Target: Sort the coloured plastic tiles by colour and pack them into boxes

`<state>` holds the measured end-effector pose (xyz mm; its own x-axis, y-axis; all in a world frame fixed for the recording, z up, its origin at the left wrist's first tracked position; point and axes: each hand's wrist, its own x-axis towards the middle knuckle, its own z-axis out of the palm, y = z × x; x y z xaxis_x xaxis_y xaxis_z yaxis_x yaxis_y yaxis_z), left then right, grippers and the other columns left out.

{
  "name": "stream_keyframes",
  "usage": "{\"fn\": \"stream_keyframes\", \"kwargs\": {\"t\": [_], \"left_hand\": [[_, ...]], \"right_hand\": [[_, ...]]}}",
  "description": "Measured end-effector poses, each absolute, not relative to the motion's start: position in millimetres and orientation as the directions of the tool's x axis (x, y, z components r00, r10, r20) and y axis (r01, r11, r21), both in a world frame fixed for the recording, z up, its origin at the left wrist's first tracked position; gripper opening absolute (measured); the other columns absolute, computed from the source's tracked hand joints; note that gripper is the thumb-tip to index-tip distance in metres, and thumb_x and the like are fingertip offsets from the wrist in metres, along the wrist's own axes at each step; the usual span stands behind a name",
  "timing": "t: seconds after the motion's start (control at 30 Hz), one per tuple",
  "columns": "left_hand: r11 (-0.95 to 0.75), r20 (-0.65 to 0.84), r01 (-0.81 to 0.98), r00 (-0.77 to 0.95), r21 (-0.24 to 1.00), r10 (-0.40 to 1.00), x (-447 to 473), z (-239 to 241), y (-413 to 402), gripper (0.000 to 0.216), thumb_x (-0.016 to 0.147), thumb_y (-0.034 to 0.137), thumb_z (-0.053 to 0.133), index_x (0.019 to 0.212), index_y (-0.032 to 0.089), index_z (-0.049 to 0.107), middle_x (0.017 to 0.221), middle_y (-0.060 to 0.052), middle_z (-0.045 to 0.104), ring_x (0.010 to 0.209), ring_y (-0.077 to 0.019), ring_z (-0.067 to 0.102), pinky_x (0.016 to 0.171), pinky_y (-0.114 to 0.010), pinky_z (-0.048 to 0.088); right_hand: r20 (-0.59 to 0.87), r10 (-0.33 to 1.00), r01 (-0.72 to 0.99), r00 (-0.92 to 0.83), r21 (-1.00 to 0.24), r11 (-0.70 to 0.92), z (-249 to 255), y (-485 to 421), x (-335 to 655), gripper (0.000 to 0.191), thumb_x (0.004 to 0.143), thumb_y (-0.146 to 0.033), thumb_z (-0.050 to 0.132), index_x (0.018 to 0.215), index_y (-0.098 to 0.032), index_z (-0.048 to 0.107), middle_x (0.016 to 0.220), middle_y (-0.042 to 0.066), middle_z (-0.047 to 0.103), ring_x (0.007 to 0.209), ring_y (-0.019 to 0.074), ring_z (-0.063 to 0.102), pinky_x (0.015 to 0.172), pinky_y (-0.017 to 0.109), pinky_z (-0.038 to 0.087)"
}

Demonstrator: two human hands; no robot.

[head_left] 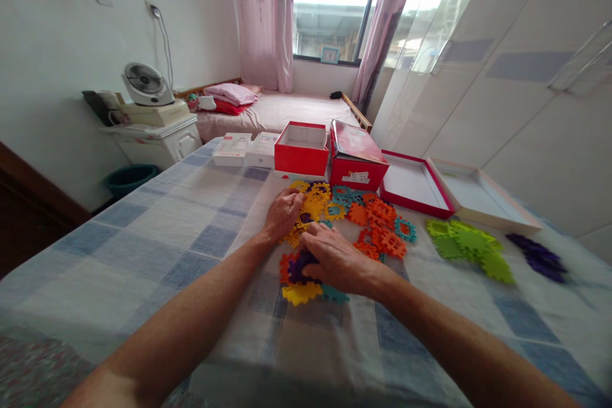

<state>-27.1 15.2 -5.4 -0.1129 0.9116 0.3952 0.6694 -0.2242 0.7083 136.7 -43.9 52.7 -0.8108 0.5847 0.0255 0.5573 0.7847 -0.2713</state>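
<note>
Toothed plastic interlocking blocks lie on the cloth, sorted loosely by colour. My left hand [283,213] rests with curled fingers at the left edge of the yellow blocks [315,201]; what its fingers close on is hidden. Nearer to me, my right hand [337,259] has its thumb and fingers closed around a purple block [300,268]. Under and beside that block are an orange block [285,266], a yellow block [301,294] and a teal block [335,294]. Orange blocks [382,223] form a heap to the right of my hands, with a teal block [405,229] at its side.
Green blocks [471,243] and purple blocks [538,257] lie farther right. Along the back stand white boxes [233,148], an open red box [301,156], another red box [358,169] and shallow trays [415,185]. The table has a checked cloth [157,248]; a bed [296,108] is beyond.
</note>
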Motion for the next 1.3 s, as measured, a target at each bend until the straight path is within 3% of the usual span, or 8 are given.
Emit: {"fn": "stream_keyframes", "kwargs": {"t": [0.17, 0.37, 0.5, 0.63, 0.87, 1.03, 1.17, 1.3], "left_hand": [[-0.252, 0.4, 0.657, -0.083, 0.711, 0.913, -27, -2, 13, 0.05, 0.088, 0.044, 0.027, 0.084, 0.015, 0.067, 0.105, -0.009, 0.062, 0.098, -0.0193, 0.058, 0.089, -0.029, 0.042], [-0.218, 0.338, 0.652, -0.063, 0.726, 0.939, -34, -8, 16, 0.052, 0.085, 0.05, 0.029, 0.093, 0.016, 0.067, 0.116, -0.008, 0.059, 0.104, -0.0207, 0.056, 0.096, -0.031, 0.04], [-0.213, 0.335, 0.666, -0.06, 0.715, 0.94, -41, -15, 22, 0.05, 0.083, 0.053, 0.032, 0.093, 0.02, 0.068, 0.117, -0.005, 0.06, 0.105, -0.0223, 0.057, 0.097, -0.033, 0.04], [-0.218, 0.349, 0.676, -0.061, 0.704, 0.935, -44, -18, 22, 0.046, 0.083, 0.052, 0.032, 0.092, 0.023, 0.067, 0.118, -0.004, 0.06, 0.106, -0.0236, 0.058, 0.096, -0.035, 0.042], [-0.195, 0.335, 0.687, -0.074, 0.7, 0.939, -40, -12, 19, 0.047, 0.083, 0.051, 0.033, 0.091, 0.022, 0.067, 0.119, -0.006, 0.06, 0.104, -0.0237, 0.059, 0.095, -0.035, 0.043], [-0.183, 0.328, 0.69, -0.082, 0.7, 0.941, -35, -5, 15, 0.053, 0.082, 0.054, 0.031, 0.09, 0.017, 0.068, 0.115, -0.006, 0.061, 0.102, -0.0222, 0.059, 0.093, -0.03, 0.044], [-0.196, 0.341, 0.684, -0.082, 0.702, 0.936, -34, -6, 15, 0.056, 0.083, 0.054, 0.029, 0.091, 0.016, 0.068, 0.115, -0.007, 0.061, 0.102, -0.022, 0.058, 0.092, -0.03, 0.043], [-0.201, 0.332, 0.668, -0.074, 0.717, 0.94, -35, -7, 15, 0.055, 0.084, 0.053, 0.029, 0.094, 0.016, 0.068, 0.117, -0.007, 0.059, 0.105, -0.0214, 0.057, 0.096, -0.03, 0.04]], "right_hand": [[0.134, 0.696, 0.509, -0.705, -0.588, 0.628, 47, -47, 149, 0.012, 0.074, -0.019, 0.063, 0.081, -0.02, 0.052, 0.079, -0.002, 0.058, 0.073, 0.012, 0.05, 0.068, 0.025, 0.037], [0.306, 0.932, 0.455, -0.193, -0.814, 0.361, 52, -36, 219, 0.021, 0.082, -0.025, 0.05, 0.103, -0.021, 0.051, 0.091, 0.001, 0.059, 0.08, 0.0129, 0.055, 0.072, 0.026, 0.045], [0.227, 0.968, 0.384, 0.104, -0.907, 0.172, 45, -27, 313, 0.031, 0.08, -0.037, 0.049, 0.105, -0.018, 0.052, 0.083, 0.001, 0.057, 0.06, 0.0111, 0.051, 0.05, 0.023, 0.045], [0.235, 0.874, 0.552, 0.426, -0.833, -0.044, 38, -16, 408, 0.036, 0.078, -0.037, 0.048, 0.108, -0.017, 0.053, 0.092, 0.006, 0.061, 0.069, 0.015, 0.058, 0.052, 0.025, 0.048], [0.266, 0.674, 0.653, 0.69, -0.631, -0.419, 37, 5, 507, 0.038, 0.075, -0.025, 0.05, 0.108, -0.008, 0.058, 0.108, 0.021, 0.059, 0.104, 0.0333, 0.053, 0.09, 0.049, 0.04], [0.514, 0.706, 0.86, 0.487, -0.424, -0.285, 42, 12, 471, 0.041, 0.079, -0.031, 0.047, 0.113, -0.01, 0.058, 0.116, 0.02, 0.056, 0.111, 0.0324, 0.049, 0.094, 0.049, 0.037], [0.358, 0.934, 0.847, -0.001, -0.496, 0.191, 47, 17, 387, 0.035, 0.084, -0.034, 0.043, 0.108, -0.017, 0.062, 0.106, 0.009, 0.065, 0.097, 0.0203, 0.06, 0.089, 0.034, 0.043], [0.218, 0.955, 0.852, -0.2, -0.443, 0.279, 35, 31, 311, 0.048, 0.086, -0.045, 0.044, 0.125, -0.018, 0.053, 0.132, 0.011, 0.05, 0.122, 0.0245, 0.043, 0.1, 0.041, 0.033]]}}
